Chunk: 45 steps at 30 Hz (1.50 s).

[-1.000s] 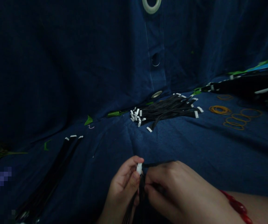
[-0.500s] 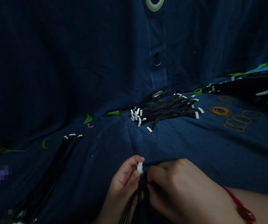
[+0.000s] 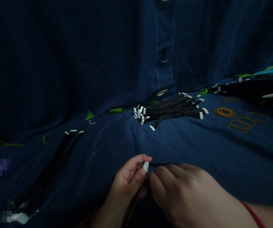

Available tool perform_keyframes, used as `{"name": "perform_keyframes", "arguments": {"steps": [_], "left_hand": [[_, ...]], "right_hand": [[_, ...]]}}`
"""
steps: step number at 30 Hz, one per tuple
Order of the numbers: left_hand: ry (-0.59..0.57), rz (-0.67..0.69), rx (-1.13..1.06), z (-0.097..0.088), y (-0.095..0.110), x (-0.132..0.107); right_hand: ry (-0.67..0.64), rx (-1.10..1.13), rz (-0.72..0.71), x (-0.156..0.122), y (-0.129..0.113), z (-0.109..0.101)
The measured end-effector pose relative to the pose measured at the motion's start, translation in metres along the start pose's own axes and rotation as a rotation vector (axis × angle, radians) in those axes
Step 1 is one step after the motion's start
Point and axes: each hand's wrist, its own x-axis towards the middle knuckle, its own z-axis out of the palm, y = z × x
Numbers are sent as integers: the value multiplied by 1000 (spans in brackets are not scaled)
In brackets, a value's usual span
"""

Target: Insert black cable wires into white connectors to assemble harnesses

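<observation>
My left hand point(image 3: 129, 180) is closed in a pinch around a bundle of thin black wires point(image 3: 136, 202), with a small white connector point(image 3: 146, 166) showing at its fingertips. My right hand point(image 3: 186, 193) is closed too, its fingers pressed against the same bundle just right of the connector. Both hands sit low in the middle of the view over a dark blue cloth point(image 3: 186, 142). The wires trail down between the two hands toward the bottom edge. A red band point(image 3: 255, 215) circles my right wrist.
A pile of black wires with white connectors point(image 3: 169, 110) lies further back at centre. Several yellow rubber bands point(image 3: 238, 118) lie at the right. Another wire bundle point(image 3: 62, 152) stretches along the left. More wires point(image 3: 257, 88) lie at the far right edge.
Both hands have shifted slightly to the right and up with the wires; the camera has tipped a little, so the pile sits higher in view. The grip is unchanged.
</observation>
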Motion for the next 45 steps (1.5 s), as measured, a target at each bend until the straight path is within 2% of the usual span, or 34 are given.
{"name": "perform_keyframes", "arguments": {"steps": [2, 4, 5, 6, 7, 8, 9, 11, 12, 15, 18, 19, 20, 23, 25, 28, 30, 32, 36, 39, 45], "left_hand": [[-16, -3, -17, -2, -1, -1], [1, -27, -35, -2, 0, -4], [23, -41, -53, -1, 1, -5], [49, -49, -79, 0, 3, -7], [78, -54, -112, 2, 5, -9], [104, -59, -147, 3, 7, -11], [128, -64, -180, 5, 9, -13], [165, -72, -221, 6, 10, -14], [173, -78, -228, 7, 10, -15], [165, -45, -245, 6, 8, -14], [159, -15, -269, 5, 6, -12], [154, -23, -276, 5, 6, -11], [144, -38, -282, 5, 6, -11], [86, -28, -315, 5, 5, -12], [52, 6, -333, 4, 4, -12], [41, -7, -327, 4, 4, -14], [42, -36, -321, 4, 5, -17], [31, -57, -322, 5, 8, -19], [-17, -54, -312, 6, 10, -22], [-5, -45, -261, 7, 9, -22], [37, -8, -160, 10, 6, -21]], "right_hand": [[-28, 56, 85, 3, 4, -8], [-153, 275, 252, 7, 17, -22], [-253, 465, 355, 9, 26, -31], [-388, 735, 384, 10, 38, -39], [-583, 1014, 406, 11, 50, -48], [-668, 1210, 439, 10, 63, -56], [-608, 1343, 440, 10, 76, -62], [-310, 1453, 419, 9, 98, -70], [-176, 1439, 402, 10, 106, -72], [66, 1262, 372, 15, 114, -73], [441, 1166, 373, 22, 97, -72], [503, 1194, 396, 23, 87, -72], [479, 1245, 430, 23, 76, -72], [164, 1284, 417, 16, 43, -67], [80, 1020, 343, 8, 27, -60], [137, 360, 136, -7, 17, -44], [152, 131, -1, -14, 16, -33], [143, 73, -46, -16, 18, -26], [177, 80, -25, -10, 19, -22], [133, 88, -41, -5, 18, -24], [175, 45, -43, -3, 14, -24]]}}
